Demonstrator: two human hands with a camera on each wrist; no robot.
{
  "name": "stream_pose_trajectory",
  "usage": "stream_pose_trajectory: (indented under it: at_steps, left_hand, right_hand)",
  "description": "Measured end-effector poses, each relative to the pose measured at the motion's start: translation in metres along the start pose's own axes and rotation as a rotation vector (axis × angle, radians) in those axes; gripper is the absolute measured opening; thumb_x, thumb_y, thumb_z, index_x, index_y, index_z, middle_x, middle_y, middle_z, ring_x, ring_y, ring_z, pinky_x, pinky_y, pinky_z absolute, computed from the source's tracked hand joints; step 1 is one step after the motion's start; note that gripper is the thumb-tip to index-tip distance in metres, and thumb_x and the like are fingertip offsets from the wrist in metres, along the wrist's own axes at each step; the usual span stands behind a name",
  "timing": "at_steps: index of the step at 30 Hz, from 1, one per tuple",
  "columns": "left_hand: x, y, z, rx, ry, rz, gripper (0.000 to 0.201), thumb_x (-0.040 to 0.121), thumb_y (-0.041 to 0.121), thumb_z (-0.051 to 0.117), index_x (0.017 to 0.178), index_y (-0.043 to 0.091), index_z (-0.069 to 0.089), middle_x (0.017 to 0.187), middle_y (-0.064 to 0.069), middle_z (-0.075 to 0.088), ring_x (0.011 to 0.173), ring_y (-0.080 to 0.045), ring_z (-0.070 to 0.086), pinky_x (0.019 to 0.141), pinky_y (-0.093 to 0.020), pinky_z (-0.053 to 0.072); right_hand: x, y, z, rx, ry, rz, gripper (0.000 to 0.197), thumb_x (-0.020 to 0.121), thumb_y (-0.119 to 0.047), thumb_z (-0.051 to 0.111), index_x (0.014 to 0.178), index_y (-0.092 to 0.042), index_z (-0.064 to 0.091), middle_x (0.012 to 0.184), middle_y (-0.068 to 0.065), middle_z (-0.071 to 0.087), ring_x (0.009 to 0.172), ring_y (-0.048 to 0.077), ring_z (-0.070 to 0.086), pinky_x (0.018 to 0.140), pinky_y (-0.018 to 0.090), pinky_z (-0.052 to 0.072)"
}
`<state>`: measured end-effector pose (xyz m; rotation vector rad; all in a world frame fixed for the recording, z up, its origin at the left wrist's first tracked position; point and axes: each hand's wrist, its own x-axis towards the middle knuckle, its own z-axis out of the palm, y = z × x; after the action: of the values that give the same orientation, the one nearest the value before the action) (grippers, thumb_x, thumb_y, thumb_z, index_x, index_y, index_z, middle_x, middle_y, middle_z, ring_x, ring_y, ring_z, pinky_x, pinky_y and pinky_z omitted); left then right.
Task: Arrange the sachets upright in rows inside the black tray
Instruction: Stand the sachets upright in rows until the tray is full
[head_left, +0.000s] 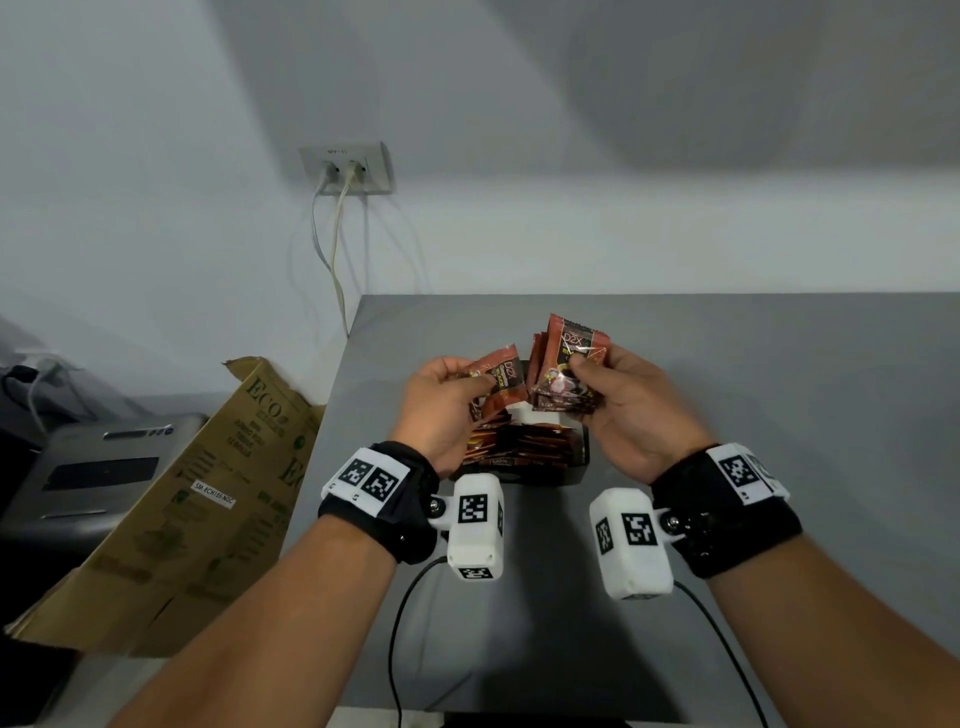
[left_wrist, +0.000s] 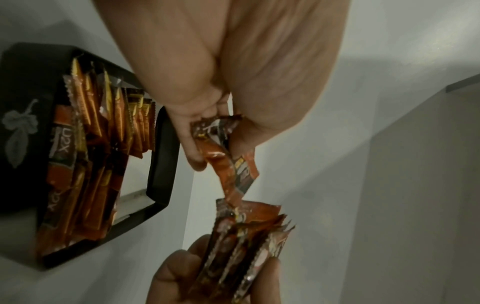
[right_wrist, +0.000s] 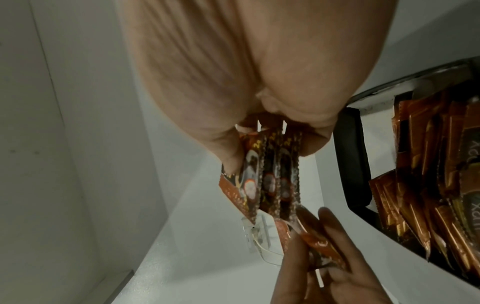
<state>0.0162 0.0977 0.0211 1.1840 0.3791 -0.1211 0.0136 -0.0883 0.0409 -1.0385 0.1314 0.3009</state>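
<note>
Left hand (head_left: 441, 402) pinching one sachet (head_left: 497, 378), right hand (head_left: 631, 400) gripping a stack (head_left: 566, 371), both above the tray (left_wrist: 161, 148) (already half full). Could easily fan out and drop if that grip slackens.

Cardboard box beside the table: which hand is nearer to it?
Left. The left hand, holding one sachet, is on the cardboard box side; the right hand is farther across the black tray.

Above a tray (head_left: 581, 470) of upright sachets (head_left: 524, 446) on the table (head_left: 779, 415), the left hand (head_left: 441, 410) holds one sachet (head_left: 498, 382) beside the right hand's (head_left: 634, 410) bundle (head_left: 569, 371).
</note>
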Motion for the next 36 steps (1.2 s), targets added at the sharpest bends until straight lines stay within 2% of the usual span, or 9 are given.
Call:
stream_pose_trajectory:
  at_steps: [4, 8, 12, 18, 21, 24, 28, 31, 36]
  left_hand:
    - [0.003, -0.006, 0.004, -0.055, 0.031, -0.004, 0.025, 0.096, -0.005, 0.057, 0.079, 0.012, 0.047, 0.083, -0.014, 0.066, 0.066, -0.019, 0.068, 0.066, -0.035, 0.057]
    - [0.002, -0.01, 0.006, -0.076, 0.071, 0.003, 0.014, 0.098, -0.004, 0.054, 0.102, 0.009, 0.055, 0.089, -0.012, 0.071, 0.064, -0.016, 0.069, 0.051, -0.027, 0.053]
    - [-0.002, -0.009, 0.009, -0.114, -0.051, -0.037, 0.016, 0.099, -0.006, 0.047, 0.097, 0.007, 0.056, 0.09, -0.015, 0.068, 0.071, -0.021, 0.067, 0.063, -0.035, 0.059]
    - [-0.016, 0.007, 0.015, -0.314, -0.289, -0.144, 0.035, 0.081, 0.016, 0.045, 0.089, 0.002, 0.076, 0.094, -0.017, 0.07, 0.086, -0.028, 0.066, 0.082, -0.04, 0.053]
    - [-0.019, 0.006, 0.018, -0.263, -0.386, -0.162, 0.036, 0.089, 0.018, 0.055, 0.115, 0.0, 0.07, 0.113, -0.019, 0.067, 0.103, -0.03, 0.063, 0.099, -0.041, 0.046]
    - [-0.02, 0.003, 0.02, -0.24, -0.393, -0.207, 0.03, 0.096, 0.02, 0.054, 0.118, 0.002, 0.065, 0.112, -0.018, 0.066, 0.102, -0.029, 0.063, 0.101, -0.045, 0.041]
    - [-0.019, 0.008, 0.019, -0.2, -0.407, -0.198, 0.024, 0.101, 0.016, 0.046, 0.101, 0.004, 0.066, 0.084, -0.01, 0.073, 0.076, -0.021, 0.072, 0.081, -0.037, 0.053]
    - [-0.018, 0.009, 0.017, -0.196, -0.438, -0.208, 0.026, 0.096, 0.014, 0.053, 0.113, 0.001, 0.068, 0.103, -0.017, 0.07, 0.094, -0.029, 0.068, 0.093, -0.042, 0.05]
    - [-0.014, 0.004, 0.018, -0.257, -0.537, -0.212, 0.033, 0.08, 0.001, 0.051, 0.11, 0.003, 0.065, 0.098, -0.015, 0.067, 0.091, -0.028, 0.066, 0.081, -0.038, 0.055]
  right_hand:
    - [0.001, 0.0, 0.003, 0.024, 0.024, -0.025, 0.035, 0.097, -0.004, 0.055, 0.131, 0.005, 0.057, 0.114, 0.023, 0.069, 0.09, 0.027, 0.071, 0.067, 0.031, 0.058]
    - [0.0, -0.002, 0.002, 0.07, -0.021, -0.047, 0.036, 0.097, -0.005, 0.055, 0.132, 0.005, 0.056, 0.123, 0.025, 0.066, 0.106, 0.036, 0.068, 0.083, 0.041, 0.059]
    - [0.002, 0.003, 0.005, -0.039, 0.008, -0.069, 0.037, 0.094, -0.005, 0.061, 0.129, 0.006, 0.057, 0.122, 0.024, 0.067, 0.105, 0.033, 0.068, 0.095, 0.045, 0.056]
    - [0.002, 0.012, 0.014, -0.362, 0.093, -0.189, 0.024, 0.086, -0.006, 0.075, 0.109, -0.006, 0.069, 0.104, 0.011, 0.076, 0.096, 0.023, 0.073, 0.087, 0.035, 0.058]
    - [-0.002, 0.012, 0.019, -0.478, 0.063, -0.258, 0.02, 0.086, -0.011, 0.076, 0.105, -0.015, 0.073, 0.095, -0.002, 0.078, 0.087, 0.011, 0.072, 0.077, 0.025, 0.056]
    - [-0.004, 0.015, 0.023, -0.659, 0.013, -0.305, 0.018, 0.085, -0.021, 0.078, 0.1, -0.031, 0.074, 0.089, -0.016, 0.074, 0.085, 0.006, 0.07, 0.074, 0.033, 0.059]
    - [-0.004, 0.003, 0.017, -0.878, -0.01, -0.303, 0.073, 0.071, -0.04, 0.087, 0.137, -0.033, 0.055, 0.134, -0.007, 0.054, 0.118, 0.006, 0.055, 0.092, 0.034, 0.054]
    - [-0.007, -0.014, 0.021, -1.207, -0.206, -0.358, 0.118, 0.056, -0.046, 0.093, 0.154, -0.037, 0.027, 0.158, -0.014, 0.028, 0.146, 0.005, 0.025, 0.118, 0.03, 0.027]
    - [0.002, -0.015, 0.036, -1.468, -0.286, -0.392, 0.099, 0.063, -0.031, 0.085, 0.147, -0.029, 0.035, 0.14, -0.007, 0.049, 0.125, 0.014, 0.049, 0.106, 0.039, 0.045]
